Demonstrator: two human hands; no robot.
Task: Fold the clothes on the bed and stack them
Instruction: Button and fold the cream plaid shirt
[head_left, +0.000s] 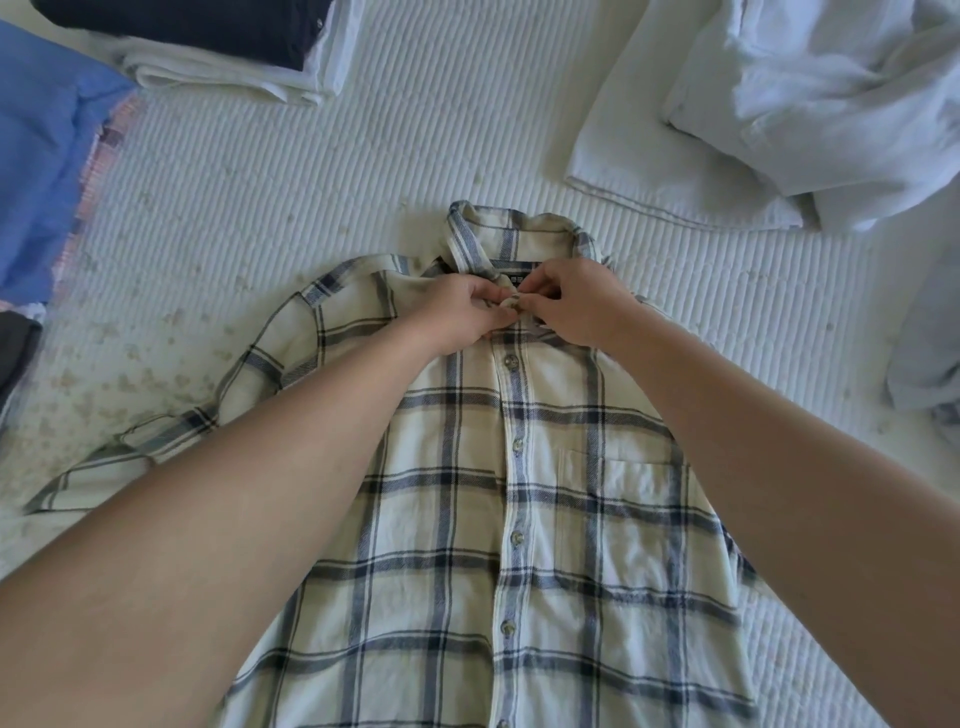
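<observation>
A cream shirt with navy plaid (519, 519) lies front up on the white bed (311, 197), collar at the far end and the placket buttoned down the middle. Its left sleeve stretches out to the left. Just below the collar, my left hand (457, 309) and my right hand (576, 304) meet and pinch the top of the placket around a button. My forearms cover both shoulders of the shirt.
A folded stack, navy on white (223, 47), sits at the far left. Blue cloth (47, 171) lies at the left edge. White garments lie in a loose heap (779, 114) at the far right, and grey-blue cloth (930, 332) is at the right edge.
</observation>
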